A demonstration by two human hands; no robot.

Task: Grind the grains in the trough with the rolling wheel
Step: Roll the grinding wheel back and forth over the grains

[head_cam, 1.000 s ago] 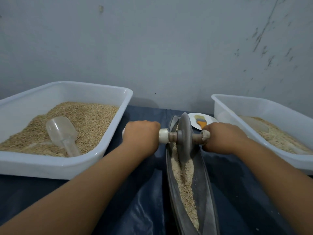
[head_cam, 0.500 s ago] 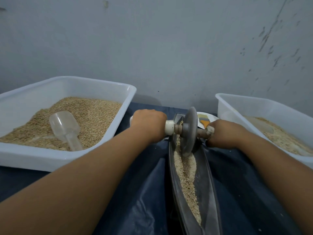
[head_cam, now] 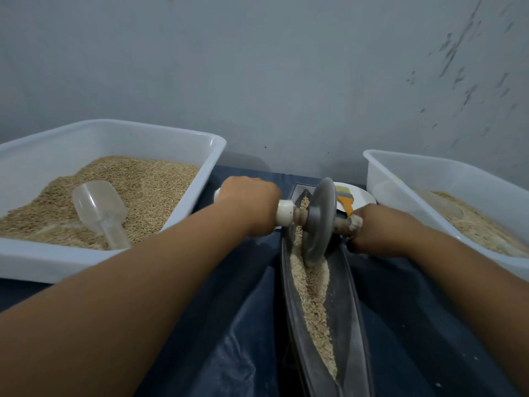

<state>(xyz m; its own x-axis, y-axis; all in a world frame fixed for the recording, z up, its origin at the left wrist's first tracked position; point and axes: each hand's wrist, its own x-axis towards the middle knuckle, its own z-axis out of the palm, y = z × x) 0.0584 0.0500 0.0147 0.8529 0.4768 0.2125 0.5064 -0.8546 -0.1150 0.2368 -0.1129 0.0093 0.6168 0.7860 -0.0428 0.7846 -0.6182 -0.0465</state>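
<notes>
The left hand is clenched round the left end of the axle, the right hand round the right end. Between them the wheel stands on edge toward the far end of the trough, its rim sunk into the grains, which lie along the trough floor toward the near end. The trough rests on a dark sheet. At left a white tub holds grain and a clear scoop. At right stands a second tub. Beyond the wheel a plate bears a brush
</notes>
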